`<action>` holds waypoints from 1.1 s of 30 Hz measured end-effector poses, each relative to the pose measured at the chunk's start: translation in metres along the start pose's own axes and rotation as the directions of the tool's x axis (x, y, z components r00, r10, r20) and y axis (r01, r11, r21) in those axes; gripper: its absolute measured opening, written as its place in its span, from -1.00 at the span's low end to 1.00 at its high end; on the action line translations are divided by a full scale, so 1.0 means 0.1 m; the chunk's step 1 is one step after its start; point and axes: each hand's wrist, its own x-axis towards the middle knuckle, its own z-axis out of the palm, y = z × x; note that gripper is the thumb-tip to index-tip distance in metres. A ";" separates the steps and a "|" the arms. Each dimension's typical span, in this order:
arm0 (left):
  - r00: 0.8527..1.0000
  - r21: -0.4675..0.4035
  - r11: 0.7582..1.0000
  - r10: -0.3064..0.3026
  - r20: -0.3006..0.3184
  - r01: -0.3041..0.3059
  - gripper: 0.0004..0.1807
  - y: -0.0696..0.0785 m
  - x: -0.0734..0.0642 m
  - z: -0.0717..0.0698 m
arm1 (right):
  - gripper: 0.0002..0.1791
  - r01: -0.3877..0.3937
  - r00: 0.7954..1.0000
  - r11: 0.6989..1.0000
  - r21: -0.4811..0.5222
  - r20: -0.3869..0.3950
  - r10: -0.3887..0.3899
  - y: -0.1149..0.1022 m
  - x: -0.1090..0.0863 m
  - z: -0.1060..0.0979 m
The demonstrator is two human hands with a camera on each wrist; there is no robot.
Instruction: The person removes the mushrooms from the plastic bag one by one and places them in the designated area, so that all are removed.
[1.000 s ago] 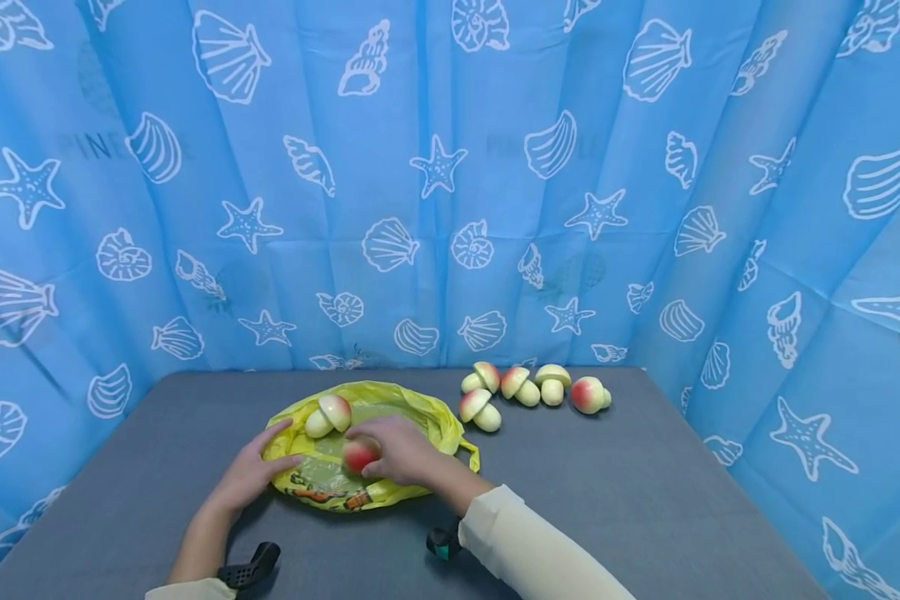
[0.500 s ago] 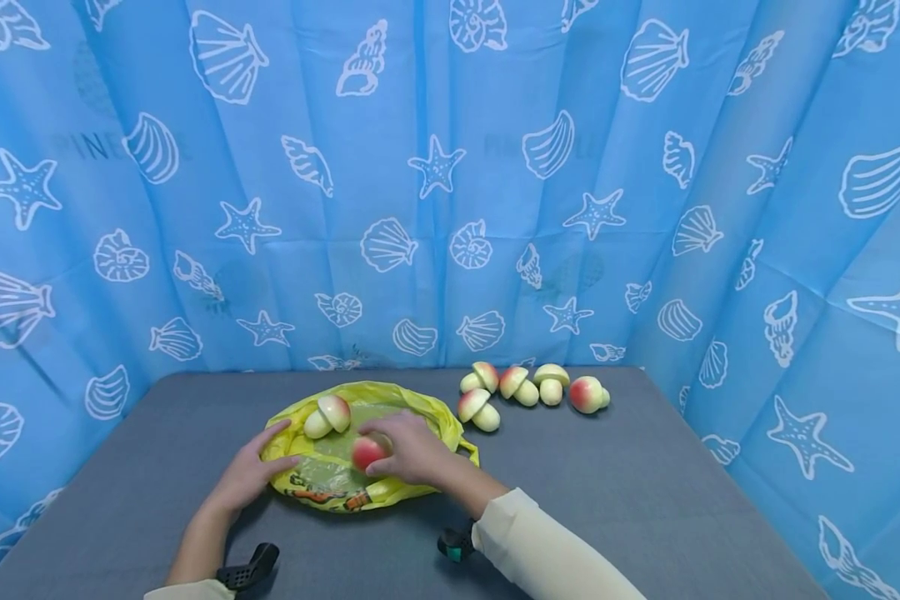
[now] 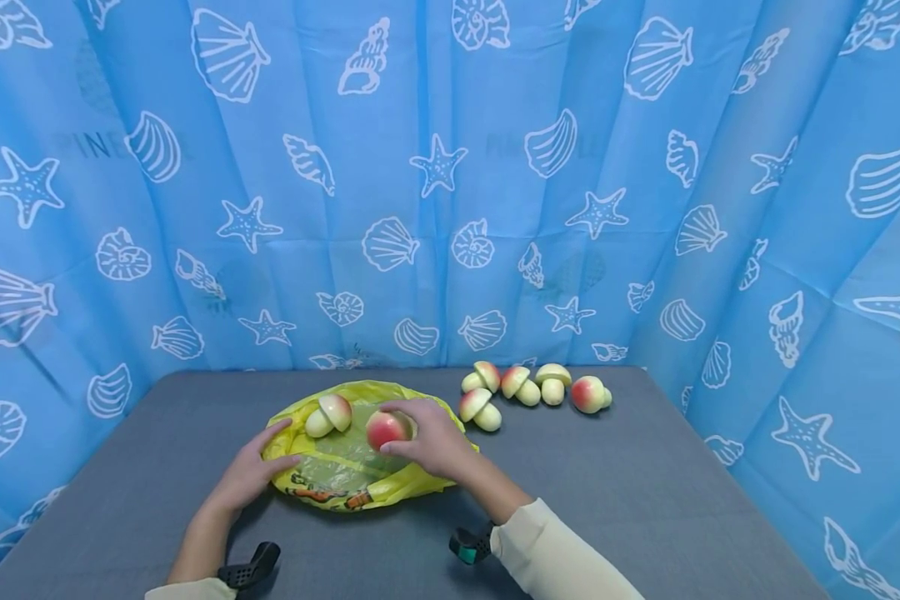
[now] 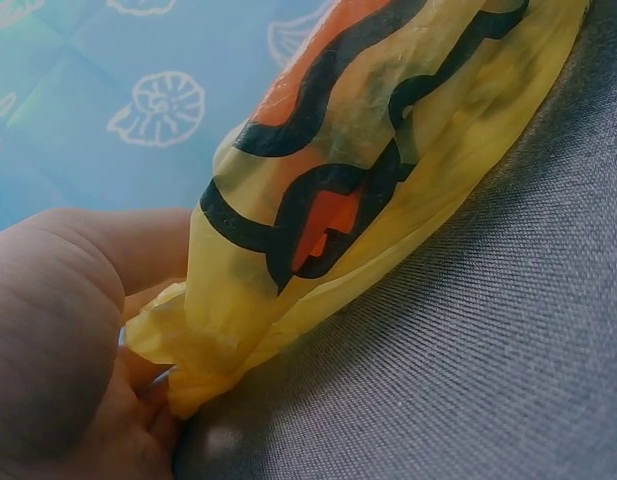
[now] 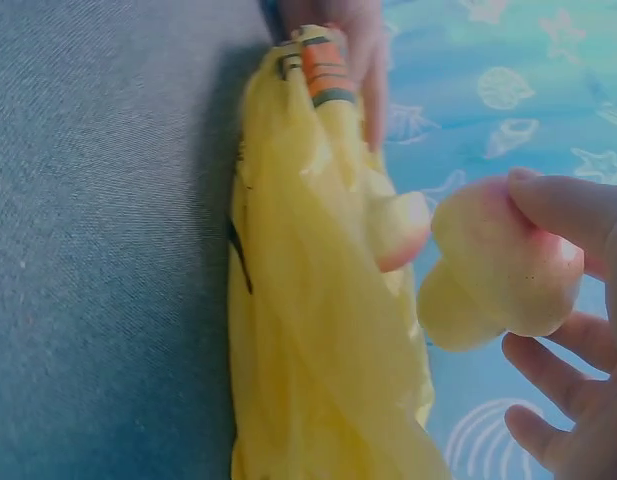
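My right hand (image 3: 432, 439) pinches a red-and-cream toy mushroom (image 3: 387, 430) between thumb and fingers, over the open yellow plastic bag (image 3: 307, 487). In the right wrist view this mushroom (image 5: 508, 255) shows its rounded cap and pale stem, beyond the bag's side. My left hand (image 3: 249, 473) grips the bag's left edge; in the left wrist view the yellow film (image 4: 203, 345) bunches between thumb and fingers. Another toy mushroom (image 3: 335, 412) lies in the bag's far left part, near the left fingers.
Several more toy mushrooms (image 3: 520, 387) lie in a loose group at the back of the grey table (image 3: 645, 500), right of the bag. One mushroom (image 3: 589, 395) sits at the right end of that group. A blue seashell-print curtain (image 3: 435, 208) hangs behind the table.
My right hand has moved right and slightly away from me with the mushroom, drawing it up toward the bag's right side. The left hand stays at the bag's edge.
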 end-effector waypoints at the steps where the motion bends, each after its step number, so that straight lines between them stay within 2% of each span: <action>1: 1.000 0.000 1.000 -0.002 -0.001 0.002 -0.14 0.00 0.00 0.00 | -0.43 -0.001 1.000 1.000 0.020 -0.019 0.002 0.01 -0.01 -0.02; 10: 1.000 0.005 1.000 -0.002 -0.004 0.002 -0.14 0.00 0.01 0.00 | -0.44 -0.017 0.984 0.993 0.121 -0.172 0.037 0.16 -0.16 -0.19; 19: 1.000 0.023 1.000 -0.008 -0.008 0.008 -0.13 0.00 0.02 0.01 | -0.43 0.001 0.936 0.967 0.253 -0.341 0.089 0.36 -0.23 -0.32; 29: 1.000 0.001 1.000 -0.015 0.005 0.015 -0.13 0.01 0.01 0.01 | -0.46 -0.045 0.891 0.914 0.404 -0.398 0.220 0.56 -0.30 -0.37; 33: 1.000 0.009 1.000 -0.017 0.003 0.017 -0.13 0.02 0.01 0.00 | -0.48 -0.079 0.876 0.902 0.423 -0.403 0.266 0.65 -0.31 -0.40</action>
